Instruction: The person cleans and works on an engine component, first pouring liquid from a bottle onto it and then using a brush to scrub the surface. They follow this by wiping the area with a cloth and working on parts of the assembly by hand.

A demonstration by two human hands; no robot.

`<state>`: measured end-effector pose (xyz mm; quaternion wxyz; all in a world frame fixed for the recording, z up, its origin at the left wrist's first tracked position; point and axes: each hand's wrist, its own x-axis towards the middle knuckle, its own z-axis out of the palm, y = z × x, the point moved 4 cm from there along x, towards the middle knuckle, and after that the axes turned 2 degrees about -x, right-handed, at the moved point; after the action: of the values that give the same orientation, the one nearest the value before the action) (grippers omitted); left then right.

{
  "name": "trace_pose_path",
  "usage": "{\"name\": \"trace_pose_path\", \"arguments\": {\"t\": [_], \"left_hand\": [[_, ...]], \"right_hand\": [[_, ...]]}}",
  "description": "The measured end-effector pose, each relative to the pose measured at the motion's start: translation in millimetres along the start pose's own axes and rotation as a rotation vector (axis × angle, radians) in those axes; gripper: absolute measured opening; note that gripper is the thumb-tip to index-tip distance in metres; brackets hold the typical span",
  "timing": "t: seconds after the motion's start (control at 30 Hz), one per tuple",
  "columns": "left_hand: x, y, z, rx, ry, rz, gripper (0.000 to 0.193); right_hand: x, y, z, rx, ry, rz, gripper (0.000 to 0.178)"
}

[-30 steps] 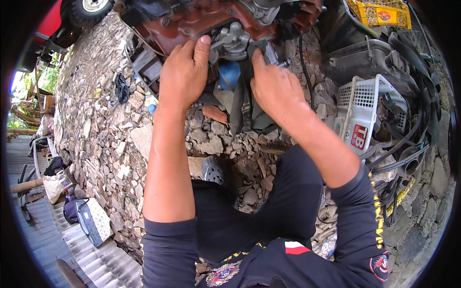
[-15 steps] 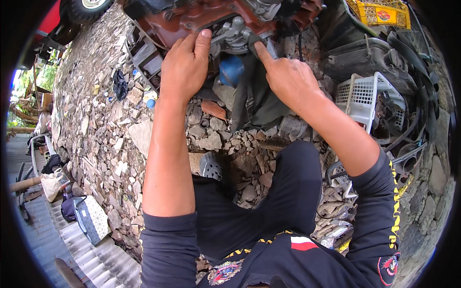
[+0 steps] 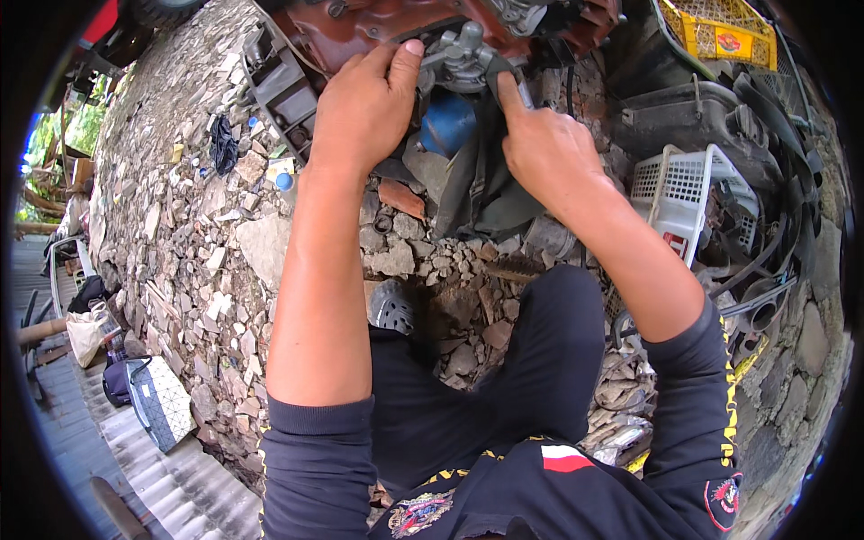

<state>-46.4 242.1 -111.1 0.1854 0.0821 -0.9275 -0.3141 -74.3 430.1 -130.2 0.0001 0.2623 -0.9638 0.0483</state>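
A grey cast-metal part (image 3: pixel 463 56) with a rounded knob and arms sits against a reddish-brown engine housing (image 3: pixel 360 25). My left hand (image 3: pixel 367 110) is closed at the part's left side, its thumb lying along the edge and its other fingertips hidden. A dark cloth (image 3: pixel 490 202) hangs down at the part's right side. My right hand (image 3: pixel 551 148) is closed on the cloth's upper end, the index finger pressing it against the metal and the other fingers curled under. Just below the part is a round blue object (image 3: pixel 447 124).
Broken stones and a brick piece (image 3: pixel 401 198) cover the ground. To the right lie a white plastic basket (image 3: pixel 670 193), a black case (image 3: pixel 693 126) and a yellow crate (image 3: pixel 724 36). A black plastic frame (image 3: pixel 281 90) stands left of the housing. Corrugated sheets (image 3: pixel 171 477) lie lower left.
The upper part of the view has shifted slightly right and up, hands and metal part together. Both hands keep nearly the same hold; the right index finger still presses the cloth beside the part.
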Motion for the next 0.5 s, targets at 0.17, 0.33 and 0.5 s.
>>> {"name": "trace_pose_path", "arguments": {"t": [0.17, 0.33, 0.5], "left_hand": [[5.9, 2.9, 3.7, 0.037, -0.011, 0.022, 0.055], [4.8, 3.0, -1.0, 0.020, -0.012, 0.011, 0.054], [5.5, 6.0, -0.4, 0.011, -0.022, 0.004, 0.052]], "right_hand": [[-3.6, -1.8, 2.1, 0.311, 0.057, -0.008, 0.058], [-31.4, 20.3, 26.4, 0.797, 0.157, 0.076, 0.042], [-36.6, 28.5, 65.1, 1.613, 0.209, 0.354, 0.020]]}}
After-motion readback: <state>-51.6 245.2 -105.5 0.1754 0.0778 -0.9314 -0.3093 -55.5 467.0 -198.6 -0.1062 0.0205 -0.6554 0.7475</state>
